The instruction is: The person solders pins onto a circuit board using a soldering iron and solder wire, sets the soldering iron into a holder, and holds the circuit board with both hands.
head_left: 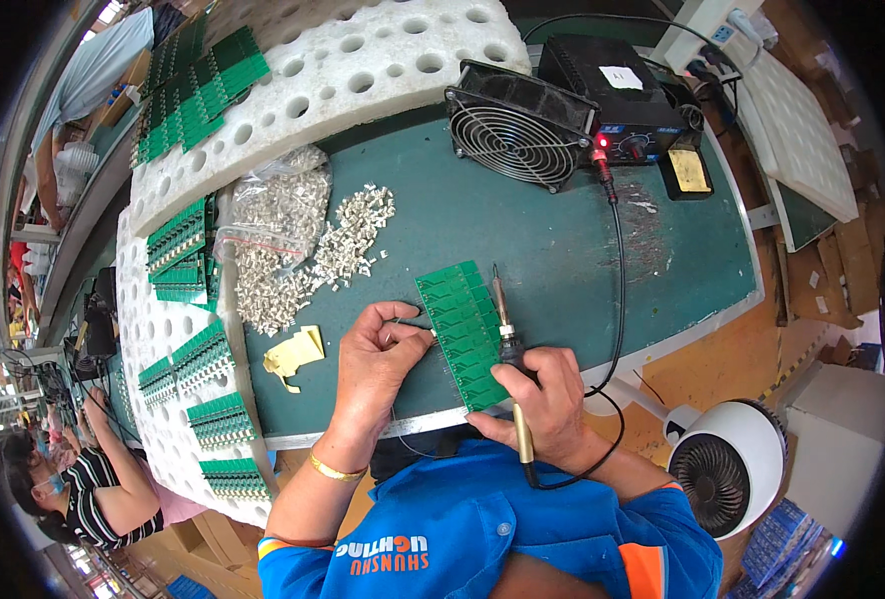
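My left hand [373,364] is closed in a pinch beside the left edge of a green circuit board [447,314], with a thin wire hanging below the fingers. My right hand [547,404] wraps round a soldering iron [502,304], its metal tip pointing up along the board's right side and its brass-coloured back end showing below my thumb. The thumb lies over the board's lower end. Loose small white connectors [353,225] and a bag of them [273,190] lie farther up the mat, with torn yellow paper [293,354] left of my hands.
White foam trays [313,40] hold green boards along the left and top. A black fan [507,135], soldering station [612,100] and sponge holder [687,175] stand at the back right. A white fan [727,469] is low right. A co-worker in stripes [103,499] works at left.
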Motion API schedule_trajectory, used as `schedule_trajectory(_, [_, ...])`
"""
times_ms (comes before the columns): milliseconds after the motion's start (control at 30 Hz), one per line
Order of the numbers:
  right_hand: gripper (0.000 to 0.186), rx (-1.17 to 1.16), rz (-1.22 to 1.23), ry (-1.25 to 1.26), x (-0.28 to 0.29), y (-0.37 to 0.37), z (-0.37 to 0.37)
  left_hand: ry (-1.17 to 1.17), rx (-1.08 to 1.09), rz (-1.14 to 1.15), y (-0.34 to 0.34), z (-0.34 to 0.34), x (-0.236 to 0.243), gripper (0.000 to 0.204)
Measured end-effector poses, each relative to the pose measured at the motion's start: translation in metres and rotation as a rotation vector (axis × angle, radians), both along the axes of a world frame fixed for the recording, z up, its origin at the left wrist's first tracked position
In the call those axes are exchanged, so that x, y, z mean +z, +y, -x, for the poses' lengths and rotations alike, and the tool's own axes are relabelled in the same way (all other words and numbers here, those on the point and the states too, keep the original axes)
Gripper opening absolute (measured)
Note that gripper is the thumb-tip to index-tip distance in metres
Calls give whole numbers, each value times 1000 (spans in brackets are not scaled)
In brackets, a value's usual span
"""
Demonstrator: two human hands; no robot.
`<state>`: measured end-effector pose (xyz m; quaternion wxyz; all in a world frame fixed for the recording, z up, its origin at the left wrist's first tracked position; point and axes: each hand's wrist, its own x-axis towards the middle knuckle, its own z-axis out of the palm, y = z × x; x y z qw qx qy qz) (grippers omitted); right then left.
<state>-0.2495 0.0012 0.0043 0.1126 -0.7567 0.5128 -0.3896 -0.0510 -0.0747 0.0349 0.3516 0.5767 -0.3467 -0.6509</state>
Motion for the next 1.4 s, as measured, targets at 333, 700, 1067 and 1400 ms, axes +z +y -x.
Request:
schedule_trajectory(333, [63, -23, 19, 14, 1, -2, -4, 28, -24, 22, 1, -2, -2, 27])
schedule_trajectory(700, [65, 32, 77, -72, 0, 4, -4, 89, 52, 81, 14, -7, 5, 27])
schedule_trajectory(1067, [63, 33, 110, -16, 7, 3, -3, 68, 49, 143, 20, -10, 9, 29])
schedule_trajectory(1400, [61, 65, 106, 9, 9, 2, -3, -17, 53, 219, 23, -10, 6, 31])
